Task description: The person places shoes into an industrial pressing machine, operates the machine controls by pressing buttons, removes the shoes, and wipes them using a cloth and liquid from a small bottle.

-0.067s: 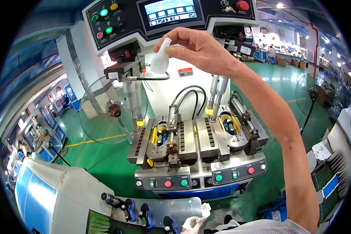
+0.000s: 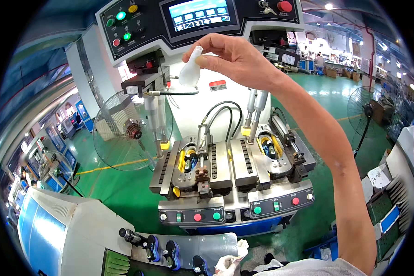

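My right hand point(image 2: 237, 57) is raised in front of the machine's white body, bare, with thumb and fingers pinching the neck of a small white squeeze bottle point(image 2: 189, 73). The bottle is slightly tilted, its narrow neck up and its rounder body down. Low in the view, my left hand point(image 2: 225, 265) seems to wear a white glove and appears closed on a crumpled white cloth point(image 2: 242, 249); its fingers are hard to make out. Beside it, several dark shoes with blue-purple soles point(image 2: 172, 254) stand on a metal shelf point(image 2: 211, 240).
Ahead is a two-station press point(image 2: 223, 165) with a shoe clamped at each station, hoses and cylinders. Buttons line its front panel point(image 2: 191, 216); a screen point(image 2: 198, 16) sits on top. A white-and-blue machine point(image 2: 55, 230) stands left, fans point(image 2: 133, 129) behind, racks point(image 2: 377, 209) right.
Almost nothing has changed. My right hand and the bottle sit slightly further right against the machine; the view has shifted a little.
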Motion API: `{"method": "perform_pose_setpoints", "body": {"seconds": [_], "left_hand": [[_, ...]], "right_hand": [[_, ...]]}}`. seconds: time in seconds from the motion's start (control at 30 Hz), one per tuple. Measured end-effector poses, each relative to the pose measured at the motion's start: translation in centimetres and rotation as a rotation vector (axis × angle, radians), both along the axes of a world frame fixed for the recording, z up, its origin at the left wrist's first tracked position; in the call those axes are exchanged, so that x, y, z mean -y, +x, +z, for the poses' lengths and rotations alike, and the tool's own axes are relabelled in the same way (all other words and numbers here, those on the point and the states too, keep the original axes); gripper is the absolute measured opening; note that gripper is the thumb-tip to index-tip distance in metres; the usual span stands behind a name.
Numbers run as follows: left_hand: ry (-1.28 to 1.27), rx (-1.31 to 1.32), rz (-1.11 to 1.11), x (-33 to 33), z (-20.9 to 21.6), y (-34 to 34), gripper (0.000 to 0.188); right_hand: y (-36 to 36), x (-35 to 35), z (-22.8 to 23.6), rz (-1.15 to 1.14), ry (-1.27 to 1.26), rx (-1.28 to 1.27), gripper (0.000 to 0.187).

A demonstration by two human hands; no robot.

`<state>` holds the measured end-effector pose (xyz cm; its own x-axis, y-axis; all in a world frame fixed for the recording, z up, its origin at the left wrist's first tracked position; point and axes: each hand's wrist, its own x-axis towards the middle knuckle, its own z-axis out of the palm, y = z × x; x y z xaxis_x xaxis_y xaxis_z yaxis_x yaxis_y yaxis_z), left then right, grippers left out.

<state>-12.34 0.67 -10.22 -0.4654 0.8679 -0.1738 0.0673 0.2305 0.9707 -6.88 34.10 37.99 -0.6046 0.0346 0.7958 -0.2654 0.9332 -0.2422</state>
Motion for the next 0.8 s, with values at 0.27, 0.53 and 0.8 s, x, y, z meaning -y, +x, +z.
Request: {"method": "perform_pose_setpoints", "body": {"seconds": [0.27,0.53,0.8], "left_hand": [[-0.048,-0.116,-0.068,-0.5,0.1,0.3,0.032],[-0.021,-0.004,-0.098,-1.8,-1.3,0.0,0.031],[-0.001,-0.036,-0.168,-2.6,-0.5,0.7,0.031]], "right_hand": [[5.2,-2.4,0.0,-0.235,0.025,-0.048,0.023],[10.5,-4.8,1.2,-0.353,0.068,0.019,0.023],[11.0,-3.4,-3.2,-0.220,-0.264,0.073,0.027]]}}
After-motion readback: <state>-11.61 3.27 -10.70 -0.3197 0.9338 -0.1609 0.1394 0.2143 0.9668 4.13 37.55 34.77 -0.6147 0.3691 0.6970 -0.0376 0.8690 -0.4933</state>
